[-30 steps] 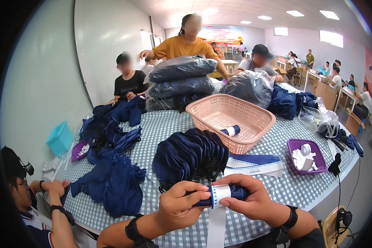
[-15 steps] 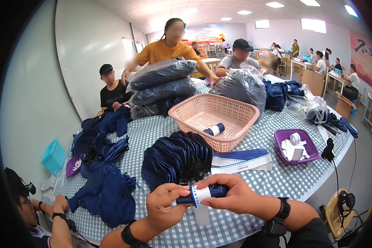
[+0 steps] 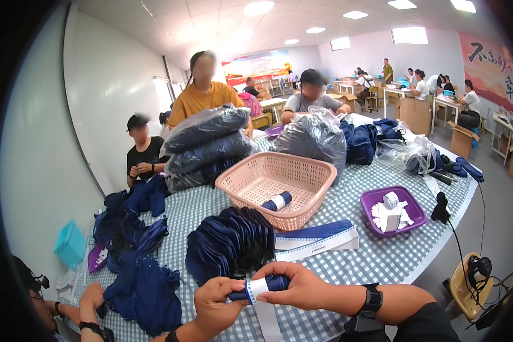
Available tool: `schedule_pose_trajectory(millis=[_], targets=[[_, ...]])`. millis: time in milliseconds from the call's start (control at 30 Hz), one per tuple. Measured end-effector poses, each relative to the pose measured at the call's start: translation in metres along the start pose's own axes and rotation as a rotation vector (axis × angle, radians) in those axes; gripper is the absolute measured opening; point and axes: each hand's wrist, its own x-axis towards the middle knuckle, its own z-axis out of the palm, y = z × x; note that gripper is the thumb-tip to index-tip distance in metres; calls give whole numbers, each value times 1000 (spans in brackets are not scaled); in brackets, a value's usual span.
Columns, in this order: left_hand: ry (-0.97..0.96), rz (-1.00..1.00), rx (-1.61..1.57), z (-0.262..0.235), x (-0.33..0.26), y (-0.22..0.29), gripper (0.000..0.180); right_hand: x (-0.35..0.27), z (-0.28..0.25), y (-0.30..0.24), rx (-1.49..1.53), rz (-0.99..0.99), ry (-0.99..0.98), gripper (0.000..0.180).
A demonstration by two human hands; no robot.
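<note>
Between my two hands is a rolled navy fabric bundle (image 3: 277, 282) with a white paper band (image 3: 259, 288) around its middle. My left hand (image 3: 219, 305) pinches the bundle's left end at the band. Curled over the right part is my right hand (image 3: 310, 289), its thumb against the band. A loose white tail of the paper hangs below the roll. Just beyond my hands stands a fanned row of folded navy fabric pieces (image 3: 225, 242). To its right lie flat white paper strips (image 3: 325, 243) beside a flat navy fabric piece (image 3: 316, 229).
A pink basket (image 3: 233, 196) farther off holds one banded navy roll (image 3: 279, 201). Right of it, a purple tray (image 3: 419, 215) holds white paper pieces. Navy fabric heaps (image 3: 145, 290) lie left; bagged bundles (image 3: 205, 134) stand at the back. Co-workers sit or stand around the table.
My view has shifted, and the hanging paper tail shows longer. Both hands keep their hold on the bundle. The yellow-shirted person's arm has drawn back from the right-hand bag.
</note>
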Motion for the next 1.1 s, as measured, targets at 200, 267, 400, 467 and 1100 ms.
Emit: schedule_pose_trajectory(millis=[200, 267, 400, 467, 1100], targets=[[-57, 26, 78, 4, 10, 8, 31, 4, -6, 7, -17, -21, 23, 39], [-55, 17, 86, 3, 11, 6, 31, 4, -7, 4, -6, 4, -1, 38], [-33, -52, -6, 5, 6, -1, 30, 6, -7, 8, 24, 33, 0, 38], [-78, 27, 58, 2, 10, 1, 29, 8, -6, 7, 40, 30, 17, 38], [-151, -79, -44, 4, 4, -13, 35, 9, -13, 25, 181, 125, 43, 33]])
